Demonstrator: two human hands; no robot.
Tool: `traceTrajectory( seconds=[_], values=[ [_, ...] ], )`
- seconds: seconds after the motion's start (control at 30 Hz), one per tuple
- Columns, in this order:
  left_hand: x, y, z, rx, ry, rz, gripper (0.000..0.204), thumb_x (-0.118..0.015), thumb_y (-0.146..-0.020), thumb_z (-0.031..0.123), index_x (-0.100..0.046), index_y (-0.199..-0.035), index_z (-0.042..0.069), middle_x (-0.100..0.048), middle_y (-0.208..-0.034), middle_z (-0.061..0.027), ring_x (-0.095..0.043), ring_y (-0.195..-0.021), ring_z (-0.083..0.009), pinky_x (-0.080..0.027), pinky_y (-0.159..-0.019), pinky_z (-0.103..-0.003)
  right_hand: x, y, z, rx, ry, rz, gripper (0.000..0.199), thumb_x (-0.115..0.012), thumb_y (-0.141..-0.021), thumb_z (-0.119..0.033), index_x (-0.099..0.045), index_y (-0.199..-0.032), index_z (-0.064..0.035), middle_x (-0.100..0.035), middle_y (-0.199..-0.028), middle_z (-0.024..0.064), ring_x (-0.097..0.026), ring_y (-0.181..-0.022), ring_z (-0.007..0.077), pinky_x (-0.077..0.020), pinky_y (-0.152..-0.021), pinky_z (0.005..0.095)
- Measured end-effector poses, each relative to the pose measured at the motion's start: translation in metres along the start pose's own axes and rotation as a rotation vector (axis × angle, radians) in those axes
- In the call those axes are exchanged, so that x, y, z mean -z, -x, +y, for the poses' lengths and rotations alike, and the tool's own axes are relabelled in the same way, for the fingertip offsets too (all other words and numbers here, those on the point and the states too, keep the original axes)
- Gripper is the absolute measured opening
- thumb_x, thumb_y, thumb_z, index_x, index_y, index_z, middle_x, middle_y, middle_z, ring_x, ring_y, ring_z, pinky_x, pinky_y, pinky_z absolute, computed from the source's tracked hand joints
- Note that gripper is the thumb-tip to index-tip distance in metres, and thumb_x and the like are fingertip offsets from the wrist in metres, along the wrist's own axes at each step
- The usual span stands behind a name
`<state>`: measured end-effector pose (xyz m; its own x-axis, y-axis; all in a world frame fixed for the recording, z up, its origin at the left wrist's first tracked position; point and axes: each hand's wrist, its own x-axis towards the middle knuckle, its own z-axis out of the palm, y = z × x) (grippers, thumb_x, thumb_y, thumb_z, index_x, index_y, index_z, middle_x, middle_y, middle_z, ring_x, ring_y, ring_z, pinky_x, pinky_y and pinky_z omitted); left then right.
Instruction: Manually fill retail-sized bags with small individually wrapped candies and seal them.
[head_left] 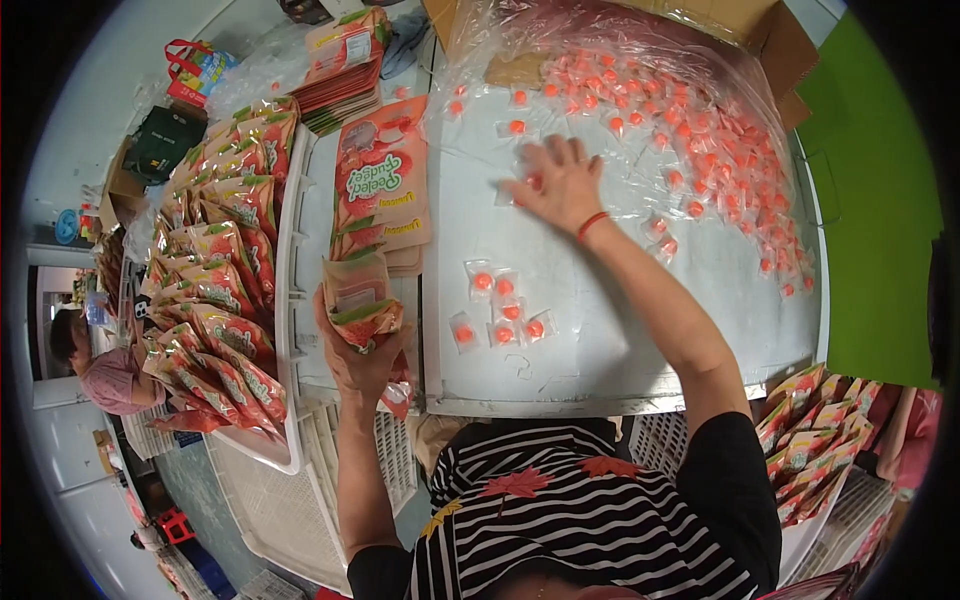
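My left hand (358, 368) grips a red and tan snack pouch (366, 322) whose top gapes toward me. A stack of flat printed pouches (385, 165) lies just beyond it. On the white table (560, 370), my right hand (562, 188) reaches out with its fingers spread, slightly blurred. Partly covered by its fingertips is a clear-wrapped red candy (534, 181); whether they touch cannot be told. A small group of wrapped candies (503, 286) sits nearer to me, beside the pouch. A large heap of such candies (725, 165) spreads across the far right.
To the left, a white crate (293, 330) is packed with filled pouches (225, 265). Clear plastic sheeting (640, 40) and a cardboard box (790, 60) border the far edge. More pouches (815, 440) stand at the lower right, near a person's arm (897, 435). Another person (110, 375) is far left.
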<state>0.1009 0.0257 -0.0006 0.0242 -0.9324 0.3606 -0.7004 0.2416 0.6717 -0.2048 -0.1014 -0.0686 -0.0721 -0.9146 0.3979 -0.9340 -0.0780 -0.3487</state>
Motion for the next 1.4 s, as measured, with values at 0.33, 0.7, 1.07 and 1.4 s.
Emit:
traceTrajectory(
  seconds=[0.33, 0.7, 1.07, 1.4],
  values=[
    [-0.004, 0.006, -0.012, 0.001, 0.014, -0.029, 0.106, -0.085, -0.054, 0.007, -0.023, -0.139, 0.001, -0.045, -0.127, -0.0201, -0.05, -0.111, -0.03, -0.043, -0.094, -0.037, 0.019, 0.08, -0.056, 0.218, -0.38, -0.2, 0.045, -0.061, -0.081, -0.037, -0.055, -0.119, -0.013, -0.046, -0.128, 0.016, -0.037, -0.123, 0.041, -0.0268, -0.099, 0.0587],
    [-0.003, 0.01, -0.015, -0.028, -0.027, -0.012, 0.105, -0.086, -0.055, 0.011, -0.023, -0.139, 0.001, -0.045, -0.126, -0.0205, -0.049, -0.111, -0.0311, -0.041, -0.095, -0.039, 0.096, 0.067, 0.187, -0.051, 0.071, 0.224, 0.026, -0.05, -0.093, -0.013, -0.054, -0.117, -0.0042, -0.058, -0.114, 0.0163, -0.061, -0.096, 0.0315, -0.0497, -0.082, 0.0368],
    [-0.004, 0.005, -0.009, 0.007, -0.021, -0.036, 0.103, -0.087, -0.057, 0.014, -0.026, -0.138, 0.0, -0.046, -0.124, -0.018, -0.05, -0.109, -0.028, -0.042, -0.093, -0.037, 0.11, 0.089, 0.177, -0.668, -1.221, 0.323, 0.029, -0.043, -0.099, -0.018, -0.051, -0.12, -0.0004, -0.062, -0.107, 0.0114, -0.059, -0.101, 0.0185, -0.0472, -0.089, 0.0309],
    [-0.003, 0.006, 0.003, 0.03, 0.055, -0.097, 0.102, -0.085, -0.057, 0.009, -0.024, -0.138, 0.002, -0.044, -0.126, -0.0178, -0.048, -0.112, -0.0282, -0.041, -0.095, -0.037, 0.087, 0.066, 0.146, -0.148, -0.29, -0.075, 0.03, -0.041, -0.098, -0.018, -0.047, -0.125, -0.0065, -0.058, -0.115, 0.014, -0.059, -0.105, 0.0279, -0.046, -0.091, 0.0325]
  ],
)
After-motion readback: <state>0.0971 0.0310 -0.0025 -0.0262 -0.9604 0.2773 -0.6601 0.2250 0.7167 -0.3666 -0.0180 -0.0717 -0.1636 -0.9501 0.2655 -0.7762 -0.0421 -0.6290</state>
